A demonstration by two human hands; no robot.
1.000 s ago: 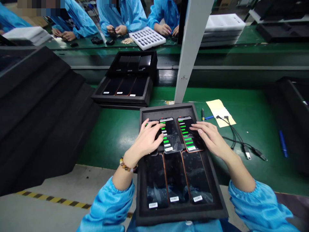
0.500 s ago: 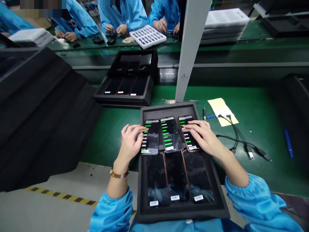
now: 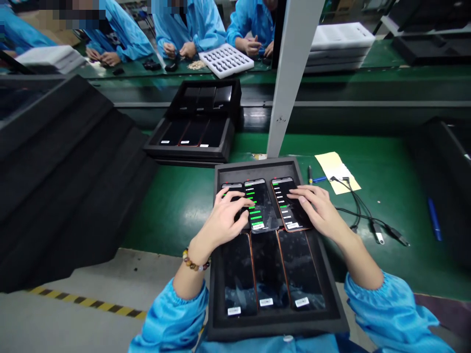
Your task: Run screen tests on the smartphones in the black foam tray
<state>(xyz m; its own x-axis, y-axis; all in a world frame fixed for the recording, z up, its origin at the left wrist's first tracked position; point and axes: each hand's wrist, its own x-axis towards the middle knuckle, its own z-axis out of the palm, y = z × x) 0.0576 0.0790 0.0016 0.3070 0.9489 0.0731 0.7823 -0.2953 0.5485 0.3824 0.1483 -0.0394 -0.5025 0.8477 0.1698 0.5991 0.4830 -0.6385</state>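
A black foam tray (image 3: 333,299) lies in front of me with two rows of three phones. The far row is lit with green lines on the screens; the near row (image 3: 270,269) is dark. My left hand (image 3: 226,218) is open, its fingers spread over the left lit phone (image 3: 230,189) and reaching onto the middle lit phone (image 3: 261,208). My right hand (image 3: 316,208) is open too, fingers flat on the right lit phone (image 3: 287,203). Neither hand grips anything.
A second black tray of dark phones (image 3: 191,135) sits further back on the green belt. Black foam sheets (image 3: 62,166) pile up at left. A white post (image 3: 289,78) stands behind my tray. Cables (image 3: 368,220), yellow paper (image 3: 336,169) and pens lie at right. Co-workers in blue sit opposite.
My left hand has moved right, from the left phone's edge onto the left and middle phones. My right hand has shifted slightly on the right phone.
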